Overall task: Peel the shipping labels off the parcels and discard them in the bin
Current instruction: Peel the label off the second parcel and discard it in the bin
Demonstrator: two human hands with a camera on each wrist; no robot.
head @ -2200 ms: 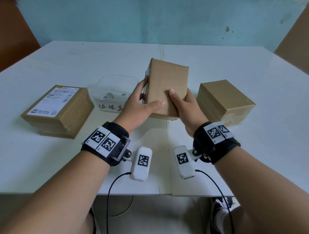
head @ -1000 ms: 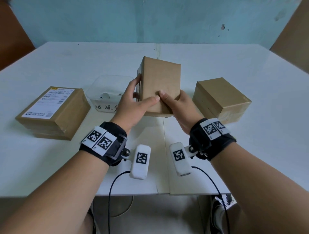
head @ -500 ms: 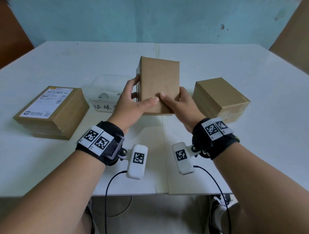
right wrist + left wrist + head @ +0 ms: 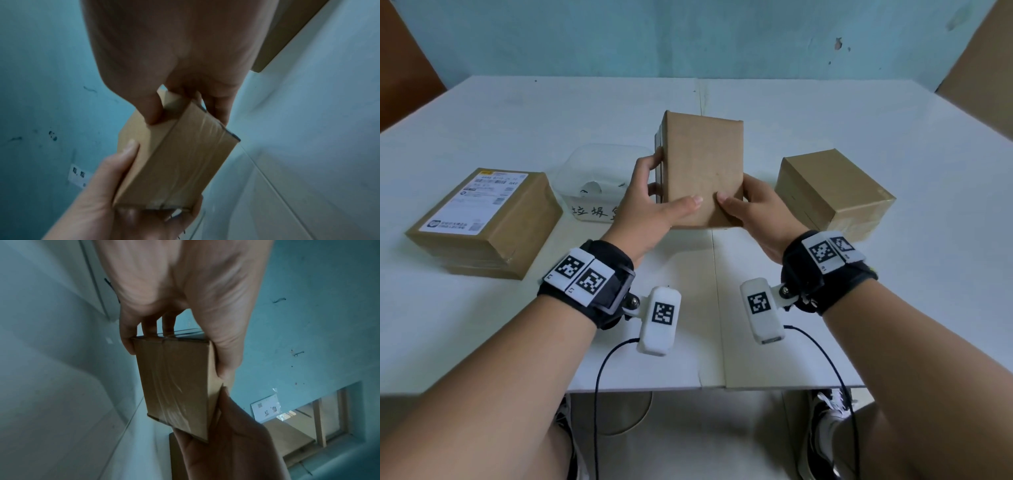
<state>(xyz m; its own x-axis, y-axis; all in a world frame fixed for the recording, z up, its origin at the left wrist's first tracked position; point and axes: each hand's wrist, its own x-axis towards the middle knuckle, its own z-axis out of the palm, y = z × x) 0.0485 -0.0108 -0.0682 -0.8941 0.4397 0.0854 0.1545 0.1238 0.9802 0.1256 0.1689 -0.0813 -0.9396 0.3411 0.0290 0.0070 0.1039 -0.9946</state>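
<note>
Both hands hold a small brown parcel (image 4: 703, 171) upright above the middle of the table. My left hand (image 4: 654, 205) grips its left side, thumb on the near face. My right hand (image 4: 755, 209) grips the lower right side, its fingers hidden behind the box. The near face is plain cardboard with no label; the far face is hidden. In the left wrist view the parcel (image 4: 176, 386) shows a taped side under my left hand (image 4: 185, 301). The right wrist view shows the parcel (image 4: 176, 162) pinched by my right hand (image 4: 180, 73). The clear bin (image 4: 602, 164) stands just left of the parcel.
A flat brown parcel (image 4: 493, 226) with a white shipping label (image 4: 476, 200) lies at the left of the white table (image 4: 893, 308). Another brown parcel (image 4: 835, 192) with no label showing sits at the right. Brown boards lean at both far corners.
The held parcel has turned from a slight tilt to nearly upright and shifted a little left. Both hands keep the same hold.
</note>
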